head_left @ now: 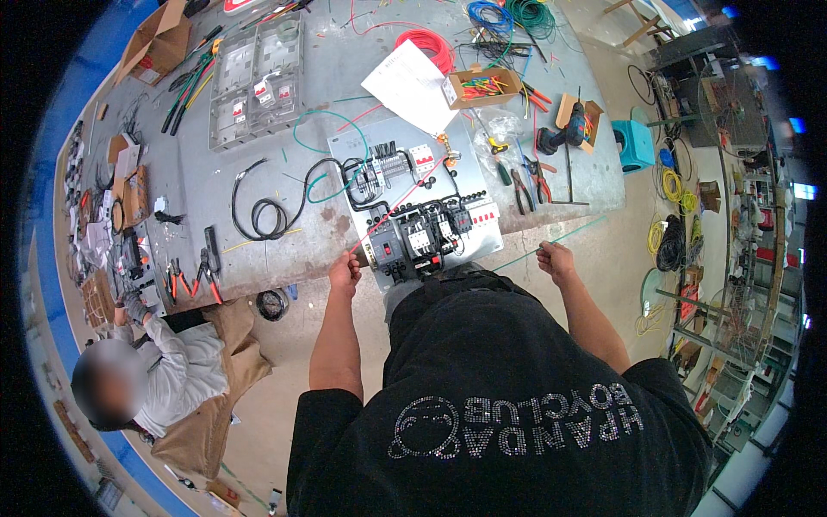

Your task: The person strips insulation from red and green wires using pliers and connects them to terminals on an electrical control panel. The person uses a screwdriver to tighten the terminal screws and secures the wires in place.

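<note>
An electrical mounting plate [398,135] lies at the table's near edge in front of me. It carries black contactors [419,239], a circuit breaker [387,250], a red-and-white breaker [421,158] and black cables. My left hand [345,271] is closed beside the plate's near left corner, pinching the end of a red wire [399,204] that slants up across the plate. My right hand [556,262] is closed off the plate's right side, with a thin green wire [575,231] in its fingertips. The fingertips themselves show only small.
Pliers [522,191], a cordless drill [564,129] and a box of coloured pieces [484,87] lie on the right. A paper sheet [412,84], a red wire coil [428,50] and clear enclosures [256,86] lie farther back. Another person [172,370] sits at left.
</note>
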### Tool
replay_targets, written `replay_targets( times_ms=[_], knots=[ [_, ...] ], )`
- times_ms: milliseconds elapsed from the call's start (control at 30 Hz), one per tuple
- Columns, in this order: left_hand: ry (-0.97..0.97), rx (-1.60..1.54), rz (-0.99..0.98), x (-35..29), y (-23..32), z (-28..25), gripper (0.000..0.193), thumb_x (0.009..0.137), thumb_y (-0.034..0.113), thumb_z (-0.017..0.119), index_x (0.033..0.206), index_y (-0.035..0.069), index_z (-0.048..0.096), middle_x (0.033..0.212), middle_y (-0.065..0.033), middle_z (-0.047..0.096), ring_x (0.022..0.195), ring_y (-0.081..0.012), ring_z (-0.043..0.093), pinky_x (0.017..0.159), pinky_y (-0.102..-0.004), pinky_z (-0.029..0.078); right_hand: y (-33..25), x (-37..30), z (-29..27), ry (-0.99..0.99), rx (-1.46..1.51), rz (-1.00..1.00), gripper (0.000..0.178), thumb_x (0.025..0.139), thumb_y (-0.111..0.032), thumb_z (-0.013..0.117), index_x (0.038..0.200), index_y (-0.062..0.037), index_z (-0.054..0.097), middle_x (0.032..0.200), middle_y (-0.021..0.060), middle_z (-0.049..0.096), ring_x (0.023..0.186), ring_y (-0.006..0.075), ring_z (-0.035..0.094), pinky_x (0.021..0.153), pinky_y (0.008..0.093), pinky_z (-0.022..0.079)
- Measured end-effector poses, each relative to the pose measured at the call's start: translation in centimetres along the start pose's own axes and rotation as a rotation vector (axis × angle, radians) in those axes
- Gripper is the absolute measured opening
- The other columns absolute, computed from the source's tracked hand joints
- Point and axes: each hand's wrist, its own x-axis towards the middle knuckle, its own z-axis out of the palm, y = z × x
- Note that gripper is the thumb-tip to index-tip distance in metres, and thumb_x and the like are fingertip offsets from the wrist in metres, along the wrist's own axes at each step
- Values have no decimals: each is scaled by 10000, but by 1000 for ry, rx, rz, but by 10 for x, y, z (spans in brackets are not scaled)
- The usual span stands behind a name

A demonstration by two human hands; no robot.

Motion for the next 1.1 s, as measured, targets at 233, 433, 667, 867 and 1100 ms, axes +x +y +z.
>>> replay_targets(
  times_ms=[233,433,667,867,1100],
  knots=[
    [4,12,-5,1,-1,-1,290,1015,346,552,878,104,636,661,19,572,534,-91,497,492,-253,430,0,0,0,-3,0,-6,139,930,-241,676,935,-111,626,806,15,671,656,111,617,594,275,532],
    [3,2,-8,4,-1,-2,297,1015,349,550,878,98,632,659,14,568,535,-98,499,497,-262,434,-1,-4,1,21,-37,15,142,935,-244,671,940,-110,625,801,10,672,651,106,620,582,273,536],
    [8,2,-3,3,-1,-2,300,1016,347,553,881,91,632,651,9,566,533,-101,499,487,-263,426,0,-3,-1,-13,-12,0,137,944,-238,662,938,-106,627,799,12,674,646,104,621,578,272,538],
    [11,-2,0,0,1,0,303,1017,346,553,881,88,634,647,10,566,535,-102,498,487,-265,424,1,-2,1,-6,-19,3,134,944,-236,661,938,-107,627,802,12,676,645,108,623,578,277,536],
    [3,0,-11,3,-1,-2,305,1019,351,549,881,93,636,654,14,570,539,-102,501,490,-264,427,2,1,-1,-16,-14,4,125,934,-231,670,931,-113,629,798,14,680,651,110,629,587,282,535]
  ],
)
